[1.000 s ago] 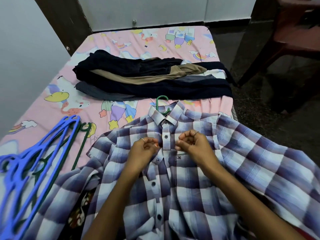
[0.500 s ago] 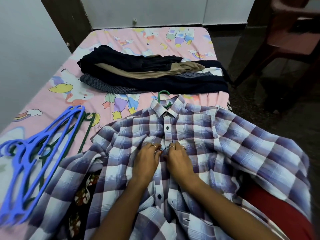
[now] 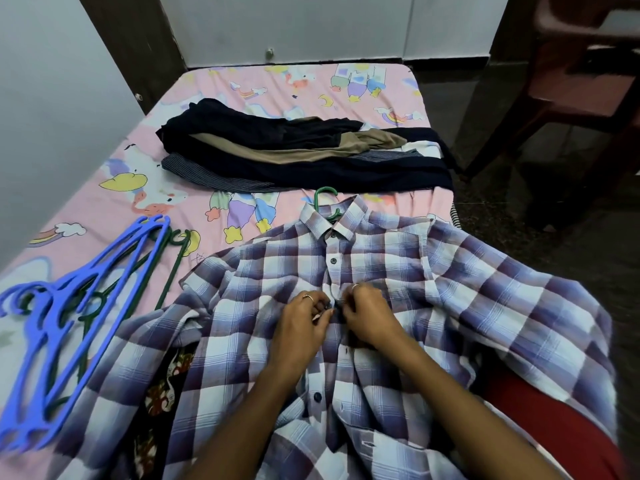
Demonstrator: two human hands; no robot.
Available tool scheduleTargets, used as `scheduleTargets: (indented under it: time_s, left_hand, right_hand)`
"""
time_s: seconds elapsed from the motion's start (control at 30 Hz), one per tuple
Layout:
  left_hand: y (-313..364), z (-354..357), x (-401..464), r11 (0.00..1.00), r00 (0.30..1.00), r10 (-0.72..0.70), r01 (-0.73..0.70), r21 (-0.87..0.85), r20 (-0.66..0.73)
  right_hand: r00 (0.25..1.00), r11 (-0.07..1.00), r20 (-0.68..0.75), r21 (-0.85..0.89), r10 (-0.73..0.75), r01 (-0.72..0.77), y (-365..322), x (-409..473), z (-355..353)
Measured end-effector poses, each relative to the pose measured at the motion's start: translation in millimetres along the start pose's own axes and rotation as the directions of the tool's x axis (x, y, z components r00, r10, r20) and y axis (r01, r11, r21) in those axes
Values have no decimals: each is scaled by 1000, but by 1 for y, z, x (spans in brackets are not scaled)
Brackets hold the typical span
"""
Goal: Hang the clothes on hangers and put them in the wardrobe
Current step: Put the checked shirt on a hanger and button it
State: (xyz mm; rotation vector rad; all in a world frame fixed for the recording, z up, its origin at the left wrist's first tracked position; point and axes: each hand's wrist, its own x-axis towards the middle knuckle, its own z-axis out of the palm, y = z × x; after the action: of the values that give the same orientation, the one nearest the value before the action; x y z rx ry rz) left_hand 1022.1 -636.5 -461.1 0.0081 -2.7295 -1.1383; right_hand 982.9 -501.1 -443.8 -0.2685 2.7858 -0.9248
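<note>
A purple-and-white plaid shirt (image 3: 398, 271) lies front-up across the near end of a bed (image 3: 207, 216) covered in a pink cartoon-print sheet, the hook of a green hanger (image 3: 325, 199) poking out above its collar. The left hand (image 3: 308, 317) and right hand (image 3: 363, 313) meet at the shirt's button placket, the curled fingers of each pinching the fabric on either side of a button. A stack of blue hangers (image 3: 69, 292) rests at the bed's left edge, and folded dark and tan clothes (image 3: 294, 150) lie farther up the bed.
</note>
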Motion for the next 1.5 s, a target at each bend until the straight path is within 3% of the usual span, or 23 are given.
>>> scheduleTargets:
  time_s: [0.07,0.17,0.33,0.43,0.53,0.67,1.13,1.5]
  left_hand:
    - [6,1,0,994,994,-80,85,-72,71]
    - [10,2,-3,990,985,-129,134,-40,117]
    - [14,2,-8,991,986,-130,133,-16,108]
    - [15,1,-9,970,977,-182,197,-143,108]
    - [13,0,-9,885,947,-290,321,-339,138]
    - [9,-1,-7,804,919,-340,394,-445,199]
    - [13,-6,-9,577,875,-427,459,-675,230]
    - [5,-4,-8,506,827,-503,517,-690,251]
  right_hand:
    - [1000,995,-5,104,6,-6,2,-3,-5]
    - [999,978,-16,206,36,-32,-1,-9,-10]
    - [1000,978,1,211,5,-5,-5,-17,-6]
    - [1000,977,-14,213,-3,5,-3,-19,-4]
    - [999,979,-39,205,-4,11,-4,-22,-3]
    - [999,977,-51,211,0,11,-3,-24,-2]
    - [998,964,-61,265,23,-6,-3,-24,-2]
    - [1000,892,-1,453,11,-9,-3,-29,-4]
